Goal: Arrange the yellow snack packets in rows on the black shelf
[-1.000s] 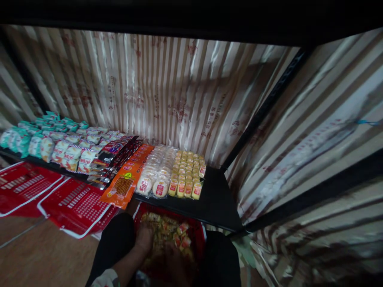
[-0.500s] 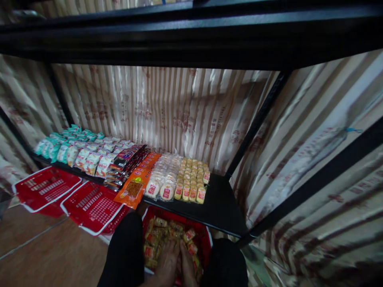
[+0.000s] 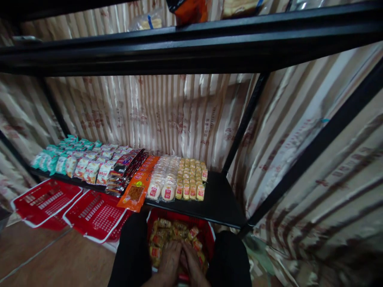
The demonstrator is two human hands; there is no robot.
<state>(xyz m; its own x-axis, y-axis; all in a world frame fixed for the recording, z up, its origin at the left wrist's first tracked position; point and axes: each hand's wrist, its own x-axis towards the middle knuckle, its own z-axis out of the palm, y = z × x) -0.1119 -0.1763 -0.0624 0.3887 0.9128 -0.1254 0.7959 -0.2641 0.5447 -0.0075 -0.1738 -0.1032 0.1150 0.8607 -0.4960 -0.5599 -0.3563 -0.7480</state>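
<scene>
Between my knees, a red basket [image 3: 211, 235] holds many small yellow wrapped cakes [image 3: 164, 223] with red labels. My left hand [image 3: 171, 257] and my right hand [image 3: 191, 258] are side by side, low over the pile, nearly touching. Their backs face up and their fingers curl down among the packets. Whatever lies in the fingers is hidden beneath the hands. On the shelf just beyond, rows of the same yellow cakes [image 3: 191, 179] stand beside round white wrapped cakes [image 3: 168, 192].
A black shelf [image 3: 223, 199] carries an orange packet [image 3: 136, 191], dark packets [image 3: 122, 169], white bags [image 3: 104, 173] and teal bags [image 3: 52, 163]. Two red baskets [image 3: 44, 201] sit on the floor at left. An upper shelf beam [image 3: 191, 44] crosses above; a slanting post [image 3: 245, 123] stands right.
The view has tilted up slightly, showing more of the upper shelf. Both hands stay together in the basket, with the right hand's fingers now a little farther forward.
</scene>
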